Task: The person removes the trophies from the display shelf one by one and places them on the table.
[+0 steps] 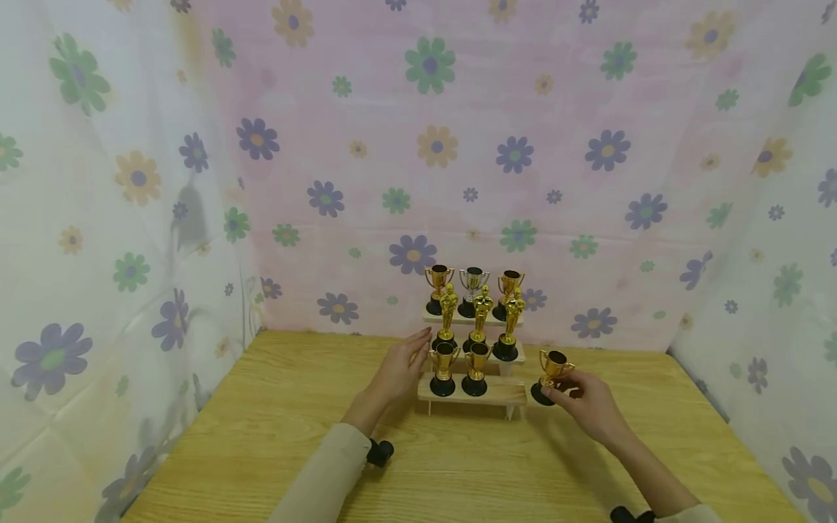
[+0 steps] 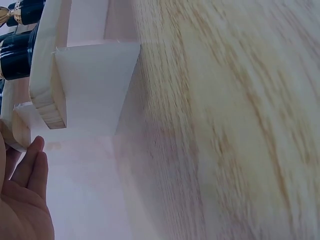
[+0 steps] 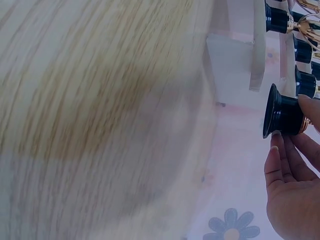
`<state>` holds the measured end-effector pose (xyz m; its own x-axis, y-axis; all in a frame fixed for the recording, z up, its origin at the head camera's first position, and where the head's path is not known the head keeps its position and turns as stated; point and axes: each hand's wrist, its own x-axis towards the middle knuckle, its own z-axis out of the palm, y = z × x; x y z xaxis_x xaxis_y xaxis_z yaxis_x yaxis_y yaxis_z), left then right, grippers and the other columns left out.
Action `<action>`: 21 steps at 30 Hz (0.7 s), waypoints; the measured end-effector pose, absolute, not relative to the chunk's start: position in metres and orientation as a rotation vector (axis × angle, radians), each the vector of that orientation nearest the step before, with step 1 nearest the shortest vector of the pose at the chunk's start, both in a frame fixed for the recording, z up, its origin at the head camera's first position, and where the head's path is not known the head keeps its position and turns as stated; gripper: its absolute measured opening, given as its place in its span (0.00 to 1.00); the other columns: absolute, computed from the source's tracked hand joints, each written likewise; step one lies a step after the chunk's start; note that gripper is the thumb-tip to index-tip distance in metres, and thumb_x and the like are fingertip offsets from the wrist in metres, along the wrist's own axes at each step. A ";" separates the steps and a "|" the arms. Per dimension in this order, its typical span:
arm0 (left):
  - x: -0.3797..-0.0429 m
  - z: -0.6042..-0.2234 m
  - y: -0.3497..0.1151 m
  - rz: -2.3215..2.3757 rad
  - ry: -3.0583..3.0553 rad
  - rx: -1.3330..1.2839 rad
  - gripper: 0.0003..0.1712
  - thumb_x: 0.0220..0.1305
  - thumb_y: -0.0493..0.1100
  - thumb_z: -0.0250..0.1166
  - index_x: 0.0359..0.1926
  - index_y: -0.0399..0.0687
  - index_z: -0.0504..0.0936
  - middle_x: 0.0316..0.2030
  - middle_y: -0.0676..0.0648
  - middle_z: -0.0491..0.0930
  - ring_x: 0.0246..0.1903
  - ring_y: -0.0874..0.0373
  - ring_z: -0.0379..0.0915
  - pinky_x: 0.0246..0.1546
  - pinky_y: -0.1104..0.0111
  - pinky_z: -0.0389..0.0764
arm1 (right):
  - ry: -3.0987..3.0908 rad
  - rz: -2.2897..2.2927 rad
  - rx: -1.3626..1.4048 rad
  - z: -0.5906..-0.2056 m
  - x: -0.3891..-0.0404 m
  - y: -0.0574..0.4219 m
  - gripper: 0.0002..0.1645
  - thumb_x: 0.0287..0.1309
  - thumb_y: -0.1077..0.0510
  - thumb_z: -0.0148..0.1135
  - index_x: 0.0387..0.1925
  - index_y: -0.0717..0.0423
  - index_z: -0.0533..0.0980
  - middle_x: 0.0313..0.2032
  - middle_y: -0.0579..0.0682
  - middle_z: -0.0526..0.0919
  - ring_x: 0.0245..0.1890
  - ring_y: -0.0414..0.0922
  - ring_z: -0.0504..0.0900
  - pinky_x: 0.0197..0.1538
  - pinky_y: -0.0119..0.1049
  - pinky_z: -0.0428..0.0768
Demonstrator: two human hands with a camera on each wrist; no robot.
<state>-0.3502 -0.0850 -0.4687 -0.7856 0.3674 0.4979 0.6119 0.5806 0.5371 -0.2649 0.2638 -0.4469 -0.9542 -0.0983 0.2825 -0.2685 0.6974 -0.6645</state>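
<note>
My right hand (image 1: 591,407) pinches a gold trophy cup (image 1: 554,367) low down by its black base (image 3: 287,114), just right of a tiered wooden stand (image 1: 500,392). The trophy is upright and raised off the table. At the stand's left side my left hand (image 1: 400,367) has its fingers extended, fingertips (image 2: 37,145) right at the end of a shelf. Two gold cups, one of them a cup (image 1: 476,359) near the middle, stand on the front shelf, whose right end is bare. Three gold figurines (image 1: 482,312) fill the middle tier. Two gold cups and a silver cup (image 1: 473,280) stand on top.
The wooden table (image 1: 294,428) spreads out around the stand. Flowered cloth (image 1: 366,181) hangs behind and on both sides. White supports (image 2: 95,85) hold up the stand's shelves.
</note>
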 end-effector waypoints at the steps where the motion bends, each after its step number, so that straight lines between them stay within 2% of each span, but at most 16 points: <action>1: -0.350 -0.469 -0.085 -1.026 -2.485 -0.794 0.23 0.74 0.44 0.45 0.64 0.38 0.69 0.65 0.43 0.64 0.64 0.50 0.60 0.62 0.57 0.65 | -2.681 1.098 0.298 -0.448 -0.265 0.265 0.21 0.56 0.44 0.64 0.44 0.54 0.79 0.38 0.47 0.82 0.39 0.44 0.79 0.40 0.35 0.79; 7: -0.350 -0.467 -0.084 -1.023 -2.489 -0.793 0.22 0.74 0.43 0.46 0.63 0.40 0.69 0.65 0.42 0.65 0.64 0.49 0.60 0.63 0.57 0.64 | -2.677 1.096 0.297 -0.451 -0.265 0.269 0.21 0.56 0.45 0.64 0.45 0.54 0.79 0.39 0.48 0.82 0.40 0.44 0.79 0.39 0.34 0.79; 14: -0.349 -0.467 -0.085 -1.041 -2.486 -0.789 0.22 0.74 0.43 0.47 0.64 0.40 0.69 0.65 0.42 0.64 0.65 0.51 0.59 0.63 0.58 0.64 | -2.692 1.101 0.285 -0.454 -0.266 0.271 0.21 0.57 0.45 0.64 0.44 0.57 0.79 0.40 0.50 0.81 0.41 0.47 0.79 0.42 0.39 0.79; 18: -0.349 -0.468 -0.085 -1.038 -2.462 -0.809 0.22 0.74 0.42 0.47 0.63 0.40 0.70 0.65 0.42 0.65 0.64 0.48 0.60 0.63 0.57 0.64 | -2.708 1.094 0.261 -0.456 -0.266 0.274 0.22 0.56 0.45 0.65 0.44 0.58 0.79 0.40 0.51 0.81 0.41 0.47 0.79 0.43 0.40 0.80; 21: -0.349 -0.468 -0.085 -1.047 -2.467 -0.802 0.22 0.74 0.43 0.47 0.63 0.40 0.70 0.65 0.44 0.65 0.64 0.50 0.60 0.63 0.58 0.64 | -2.722 1.101 0.256 -0.458 -0.266 0.276 0.22 0.56 0.46 0.65 0.45 0.58 0.79 0.39 0.51 0.82 0.40 0.47 0.79 0.43 0.40 0.80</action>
